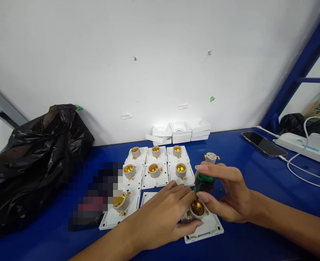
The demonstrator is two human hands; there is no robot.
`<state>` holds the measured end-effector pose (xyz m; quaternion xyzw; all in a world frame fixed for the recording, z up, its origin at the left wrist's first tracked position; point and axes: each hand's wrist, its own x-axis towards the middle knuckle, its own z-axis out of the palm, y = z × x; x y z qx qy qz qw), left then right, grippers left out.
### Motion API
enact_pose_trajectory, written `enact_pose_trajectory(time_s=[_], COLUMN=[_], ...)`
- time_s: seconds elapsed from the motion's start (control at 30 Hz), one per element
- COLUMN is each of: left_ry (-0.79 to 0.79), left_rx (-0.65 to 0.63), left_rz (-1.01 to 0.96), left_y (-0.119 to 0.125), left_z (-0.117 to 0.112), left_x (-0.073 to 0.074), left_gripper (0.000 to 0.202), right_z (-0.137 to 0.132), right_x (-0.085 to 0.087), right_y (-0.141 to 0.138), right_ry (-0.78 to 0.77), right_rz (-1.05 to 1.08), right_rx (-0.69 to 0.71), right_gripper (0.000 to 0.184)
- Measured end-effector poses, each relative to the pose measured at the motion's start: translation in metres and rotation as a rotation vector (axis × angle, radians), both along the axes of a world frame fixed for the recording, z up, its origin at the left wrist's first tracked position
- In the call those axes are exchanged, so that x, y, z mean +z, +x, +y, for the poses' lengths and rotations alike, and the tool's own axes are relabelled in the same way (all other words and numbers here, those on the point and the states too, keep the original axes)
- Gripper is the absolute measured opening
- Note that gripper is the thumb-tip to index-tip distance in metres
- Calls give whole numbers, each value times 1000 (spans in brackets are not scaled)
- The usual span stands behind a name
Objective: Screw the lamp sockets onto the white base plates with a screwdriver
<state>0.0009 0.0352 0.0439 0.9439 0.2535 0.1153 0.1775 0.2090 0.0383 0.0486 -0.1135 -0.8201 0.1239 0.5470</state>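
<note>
My right hand [230,192] pinches a screwdriver [205,183] with a short green and black handle, held upright between thumb and fingers. Its tip points down into a round lamp socket [197,209] with a brass-coloured inside; the hand hides part of the tool. Around that socket close the fingers and thumb of my left hand [160,214], steadying it on a white square plate [207,232]. Beside it, partly under my left hand, lies another white plate [147,197]. A loose lamp socket [210,157] stands behind my right hand, and a tiny dark screw [220,190] lies nearby.
Several white plates with sockets [154,169] stand in rows on the blue table [230,145]. White boxes [180,130] are stacked against the wall. A black plastic bag [40,156] fills the left. Rightward lie a phone [263,143] and a power strip [306,146] with white cables.
</note>
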Motion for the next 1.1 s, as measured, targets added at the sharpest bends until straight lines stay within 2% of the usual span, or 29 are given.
enact_pose_trajectory(time_s=[0.33,1.1], left_ry=[6,-22], left_rx=[1,-14], left_rz=[-17,-4], left_y=[0,-1], left_z=[0,2], left_x=[-1,-3], left_gripper=[25,24], right_z=[-1,-2], right_x=[1,1], right_y=[-1,-1], right_ry=[5,-10], right_rz=[-6,5], right_rx=[-33,-15], right_gripper=[68,71])
